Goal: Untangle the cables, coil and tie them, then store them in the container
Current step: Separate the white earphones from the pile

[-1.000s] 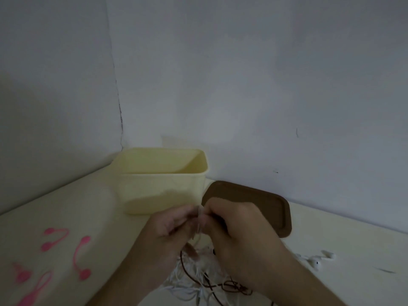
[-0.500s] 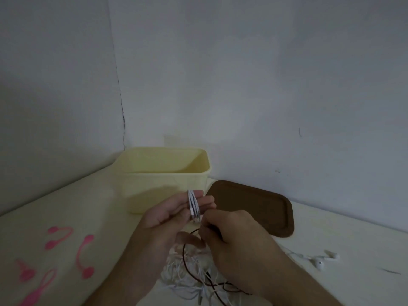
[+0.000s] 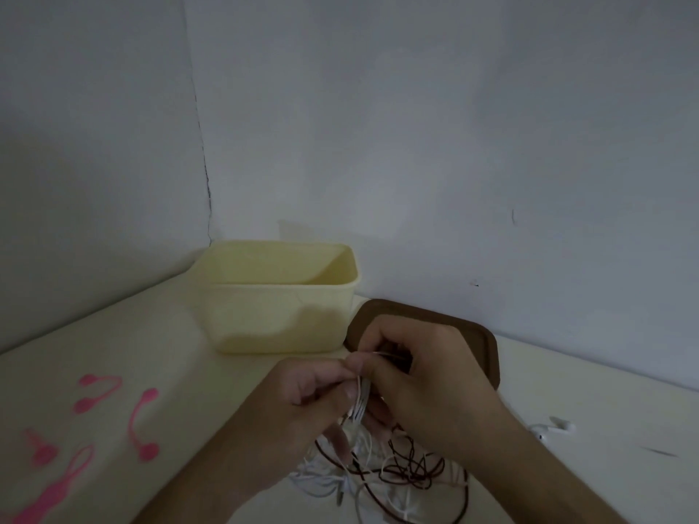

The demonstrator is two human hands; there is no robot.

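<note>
The left hand (image 3: pixel 317 391) pinches a small bundle of white cable (image 3: pixel 361 399) loops, its grip clamped on them, with the loops standing upright between thumb and fingers. Half a second ago the right hand (image 3: pixel 427 376) sat lower, under the bundle; now it has come up to the top of the loops, at 1 o'clock from the left hand, and its grip is closed on a thin white strand that runs over the bundle. That reads as one more turn being laid on, so the coiling of this cable is under way but not finished.

Much remains. Below the hands, at 6 o'clock, a tangle (image 3: pixel 382 474) of white and dark brown cable lies on the tabletop (image 3: pixel 151 334), and earbuds (image 3: pixel 556 429) trail off at 3 o'clock. The pink ties (image 3: pixel 142 425) lie untouched at 9 o'clock. The yellow container (image 3: pixel 276 315) at 11 o'clock looks empty, its brown lid (image 3: pixel 488 346) beside it.
</note>
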